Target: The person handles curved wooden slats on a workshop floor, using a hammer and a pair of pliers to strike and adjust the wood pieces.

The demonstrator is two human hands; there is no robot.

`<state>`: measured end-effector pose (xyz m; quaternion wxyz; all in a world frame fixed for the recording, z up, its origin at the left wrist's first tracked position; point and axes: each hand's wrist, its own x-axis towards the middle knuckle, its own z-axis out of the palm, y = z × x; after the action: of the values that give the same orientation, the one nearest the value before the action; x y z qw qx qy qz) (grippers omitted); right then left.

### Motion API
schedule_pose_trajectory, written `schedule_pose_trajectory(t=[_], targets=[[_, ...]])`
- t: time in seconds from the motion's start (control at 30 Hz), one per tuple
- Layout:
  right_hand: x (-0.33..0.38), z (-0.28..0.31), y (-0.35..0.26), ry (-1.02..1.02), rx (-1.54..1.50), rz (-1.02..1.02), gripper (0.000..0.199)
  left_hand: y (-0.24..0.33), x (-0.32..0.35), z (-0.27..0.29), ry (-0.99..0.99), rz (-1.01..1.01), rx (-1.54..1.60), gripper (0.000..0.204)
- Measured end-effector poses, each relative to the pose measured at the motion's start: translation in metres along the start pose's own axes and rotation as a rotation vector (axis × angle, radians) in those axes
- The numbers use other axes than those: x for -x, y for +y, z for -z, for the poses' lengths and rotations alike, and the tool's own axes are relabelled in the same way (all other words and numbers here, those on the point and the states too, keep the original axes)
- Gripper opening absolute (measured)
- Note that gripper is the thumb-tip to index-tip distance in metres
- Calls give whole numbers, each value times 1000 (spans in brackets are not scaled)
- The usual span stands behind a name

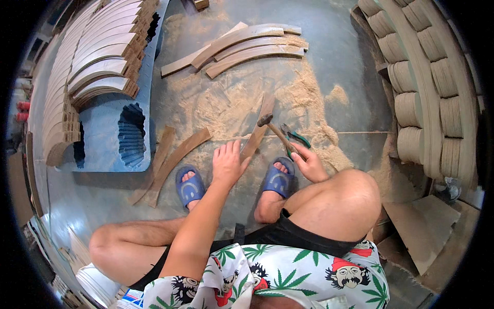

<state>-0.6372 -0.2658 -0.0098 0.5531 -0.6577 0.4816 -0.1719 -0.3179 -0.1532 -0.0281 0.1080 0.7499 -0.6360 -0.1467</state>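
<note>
Fingers of the left hand (227, 164) lie spread flat on the near end of a curved wood strip (258, 129) whose long axis runs away up-right; right hand (307, 164) grips a hammer (275, 130), its head right at that strip.

This is a woodworking shop: sawdust (242, 103) lies thick on the bare concrete floor (334, 46), curved wooden strips (247, 46) lie loose at the far side, more are stacked in rows on the left (98, 56) and right (417, 87), and a hammer (275, 131) and pliers (293, 136) are near.
</note>
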Motion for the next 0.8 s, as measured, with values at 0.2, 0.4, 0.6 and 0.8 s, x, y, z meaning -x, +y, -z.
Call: schedule_pose_trajectory(t=[0.2,0.4,0.6,0.8], targets=[[18,2,14,147,-321,-246,49,37,-25,-15,-58,96,38,86],[28,-3,13,272,-360,-349,51,33,-19,-24,-100,122,111,78],[27,1,12,289,-368,-368,51,25,-35,-2,-21,241,530,52],[1,36,-20,311,-323,-279,52,-35,-95,89,-323,402,1318,42]])
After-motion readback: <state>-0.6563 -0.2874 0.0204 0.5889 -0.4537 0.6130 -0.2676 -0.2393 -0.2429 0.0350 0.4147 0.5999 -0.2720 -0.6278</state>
